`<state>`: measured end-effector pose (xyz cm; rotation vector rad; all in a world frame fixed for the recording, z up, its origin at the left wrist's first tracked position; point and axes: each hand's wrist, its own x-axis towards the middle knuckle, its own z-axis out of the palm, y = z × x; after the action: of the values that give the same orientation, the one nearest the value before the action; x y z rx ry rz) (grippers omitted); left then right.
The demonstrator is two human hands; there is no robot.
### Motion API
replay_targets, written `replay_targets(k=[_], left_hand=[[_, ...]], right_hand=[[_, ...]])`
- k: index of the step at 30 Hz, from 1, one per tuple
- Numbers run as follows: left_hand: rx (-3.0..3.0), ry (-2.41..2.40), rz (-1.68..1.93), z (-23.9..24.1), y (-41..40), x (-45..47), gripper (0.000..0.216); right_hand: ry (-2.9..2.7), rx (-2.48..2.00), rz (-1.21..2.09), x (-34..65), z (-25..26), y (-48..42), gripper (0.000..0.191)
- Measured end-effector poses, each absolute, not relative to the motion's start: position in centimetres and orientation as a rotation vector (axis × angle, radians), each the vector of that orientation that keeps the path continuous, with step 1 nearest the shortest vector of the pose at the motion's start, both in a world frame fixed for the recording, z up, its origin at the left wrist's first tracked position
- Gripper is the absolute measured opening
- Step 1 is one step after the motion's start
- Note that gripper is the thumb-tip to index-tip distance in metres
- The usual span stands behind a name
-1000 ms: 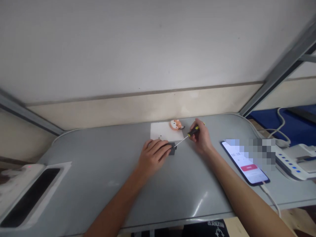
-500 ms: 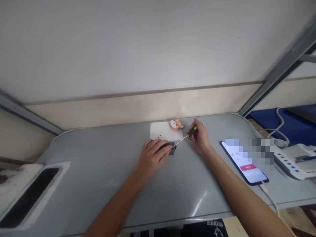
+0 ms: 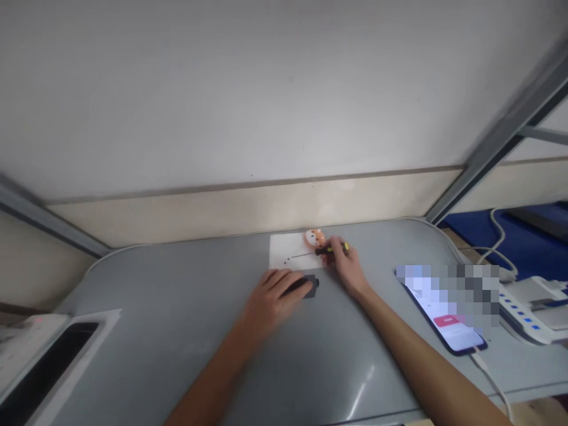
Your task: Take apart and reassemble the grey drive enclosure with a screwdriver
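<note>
My left hand (image 3: 277, 291) lies flat over a small dark grey block (image 3: 310, 286) on the grey table (image 3: 177, 307), fingers pressed on its top. My right hand (image 3: 344, 263) is closed on a thin screwdriver (image 3: 310, 254) with a black and yellow handle. Its shaft points left, and the tip rests over a white sheet of paper (image 3: 288, 245) where tiny dark specks, perhaps screws, lie. A small orange animal-face figure (image 3: 315, 237) sits at the paper's right edge, just behind the screwdriver handle.
A smartphone (image 3: 448, 316) with a lit screen lies at the right, a white cable plugged into it. A white power strip (image 3: 528, 307) sits further right. A white device with a black panel (image 3: 48, 367) occupies the left corner. The wall stands close behind the table.
My right hand swung the screwdriver away from the dark block, so its tip now lies over the white paper. My left hand stayed on the block. The view tilted slightly.
</note>
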<state>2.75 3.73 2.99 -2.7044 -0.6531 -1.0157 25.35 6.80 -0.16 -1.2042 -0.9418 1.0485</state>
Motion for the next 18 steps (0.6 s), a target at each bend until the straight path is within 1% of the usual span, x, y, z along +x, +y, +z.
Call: replay_targets(k=[3,5,8,13,18], left_hand=[[-2.792,-0.659,-1.066,3.3,3.6,2.5,0.026],[-2.872,-0.728,-1.1,3.5,3.6,1.9,0.03],[-3.04,-1.006,-1.086,4.2,3.8,0.6,0.035],[-3.257,-1.624,-0.917,5.3,4.7,-1.5,0.026],[-3.233,-1.918,-1.032,4.7,5.4,-1.3,0.024]], right_hand=[[-1.001,-1.231,1.053,24.9,-0.3,6.6,0.055],[-1.017,-1.228,1.044,24.9,-0.3,6.6,0.055],[-1.016,-1.236,1.06,25.0,-0.3,6.7,0.055],[-0.999,-1.25,1.075,25.2,-0.4,6.7,0.056],[-0.942,-1.192,1.089,25.6,-0.1,6.8,0.053]])
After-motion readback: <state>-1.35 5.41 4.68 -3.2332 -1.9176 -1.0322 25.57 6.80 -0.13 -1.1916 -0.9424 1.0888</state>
